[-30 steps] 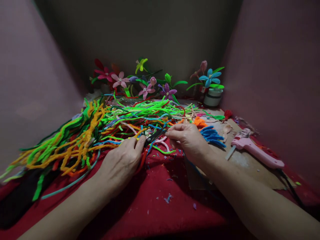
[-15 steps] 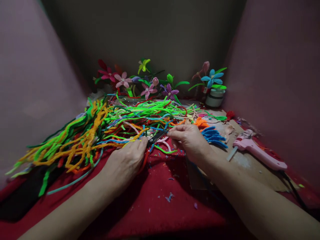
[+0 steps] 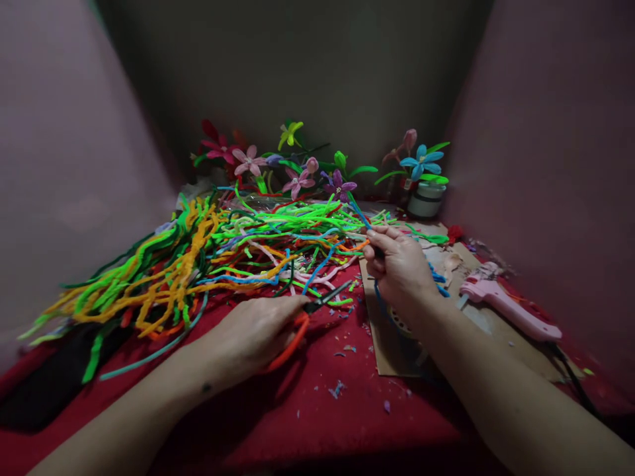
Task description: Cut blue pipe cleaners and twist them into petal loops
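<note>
My left hand point(image 3: 258, 337) is closed around scissors point(image 3: 320, 303) with dark blades and an orange-red handle loop. Their tips point away and to the right, over the red cloth. Up and to the right, my right hand point(image 3: 401, 264) pinches a blue pipe cleaner point(image 3: 359, 213), whose end sticks up past the fingertips. The lower part of that stem is hidden by the hand. Just beyond both hands spreads a tangled heap of pipe cleaners point(image 3: 292, 218), mostly green, with orange, pink and blue ones among them.
Pipe-cleaner flowers point(image 3: 297, 180) stand along the back, and a jar point(image 3: 426, 199) is at the back right. A pink glue gun point(image 3: 510, 307) lies on cardboard point(image 3: 380, 340) at right. Fuzz scraps point(image 3: 337, 389) dot the red cloth point(image 3: 278, 430). Walls rise on both sides.
My hands have moved apart. The scissors came nearer and no longer reach my right hand, which went up and right with the blue pipe cleaner.
</note>
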